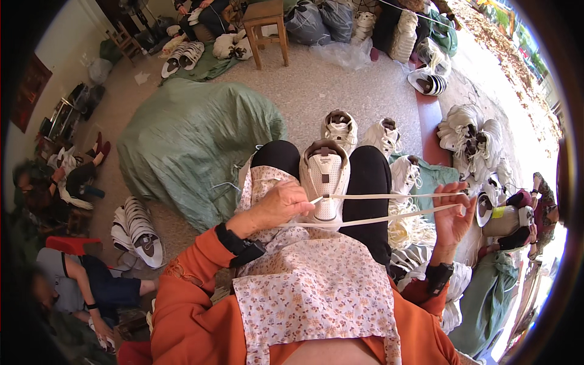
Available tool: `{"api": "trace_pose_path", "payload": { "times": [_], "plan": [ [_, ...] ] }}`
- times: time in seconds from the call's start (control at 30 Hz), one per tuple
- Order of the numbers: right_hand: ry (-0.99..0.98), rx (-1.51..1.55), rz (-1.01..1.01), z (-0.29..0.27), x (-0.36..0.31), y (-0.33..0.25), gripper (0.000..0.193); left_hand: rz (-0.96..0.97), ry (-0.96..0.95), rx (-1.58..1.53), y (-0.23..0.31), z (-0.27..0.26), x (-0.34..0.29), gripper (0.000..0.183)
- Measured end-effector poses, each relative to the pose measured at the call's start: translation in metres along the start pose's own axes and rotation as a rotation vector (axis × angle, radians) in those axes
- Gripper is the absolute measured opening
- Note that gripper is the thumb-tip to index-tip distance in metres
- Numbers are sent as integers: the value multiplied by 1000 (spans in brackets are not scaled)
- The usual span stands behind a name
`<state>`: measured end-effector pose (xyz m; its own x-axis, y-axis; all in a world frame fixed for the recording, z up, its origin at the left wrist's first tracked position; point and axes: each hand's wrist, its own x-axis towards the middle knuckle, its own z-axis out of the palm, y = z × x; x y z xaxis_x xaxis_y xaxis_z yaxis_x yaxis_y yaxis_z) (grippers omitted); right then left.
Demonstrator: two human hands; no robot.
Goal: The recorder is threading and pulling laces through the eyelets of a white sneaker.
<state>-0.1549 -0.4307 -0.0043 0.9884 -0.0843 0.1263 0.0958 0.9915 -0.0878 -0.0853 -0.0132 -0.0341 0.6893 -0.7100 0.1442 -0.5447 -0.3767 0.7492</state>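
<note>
A white shoe upper [335, 176] with a brown lining and perforated tongue rests between my knees, toe toward me. Over its front, my left hand [281, 207] is closed, with a thin white tip showing at its fingertips. A cream shoelace [389, 196] runs from the shoe out to the right in two strands. My right hand [452, 219] is raised at the far end of these strands, its fingers bent around the shoelace and holding it stretched. Whether the lace passes through the eyelets is too small to tell.
Two more laced shoes [339, 129] stand beyond my knees. Loose cream laces [410, 231] lie by my right thigh. A green covered heap [194, 140] is on the left, near a row of stacked uppers [140, 228]. Other people sit around, one in a grey shirt [58, 271].
</note>
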Motion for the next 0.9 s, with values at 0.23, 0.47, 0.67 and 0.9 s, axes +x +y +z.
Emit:
{"api": "trace_pose_path", "payload": {
  "times": [0.23,0.47,0.67,0.9],
  "plan": [
    [-17,72,-327,-17,-15,-105,24,-165,567,-1193,21,-69,-103,32],
    [36,-96,-396,-70,-27,-180,30,64,1177,-1538,-13,-133,-241,33],
    [511,-101,-543,-119,-42,-220,47,18,1511,-1352,-66,-166,-384,33],
    [683,-299,-238,-197,-41,-258,36,-435,2114,-861,-90,-215,-503,37]
  ]
}}
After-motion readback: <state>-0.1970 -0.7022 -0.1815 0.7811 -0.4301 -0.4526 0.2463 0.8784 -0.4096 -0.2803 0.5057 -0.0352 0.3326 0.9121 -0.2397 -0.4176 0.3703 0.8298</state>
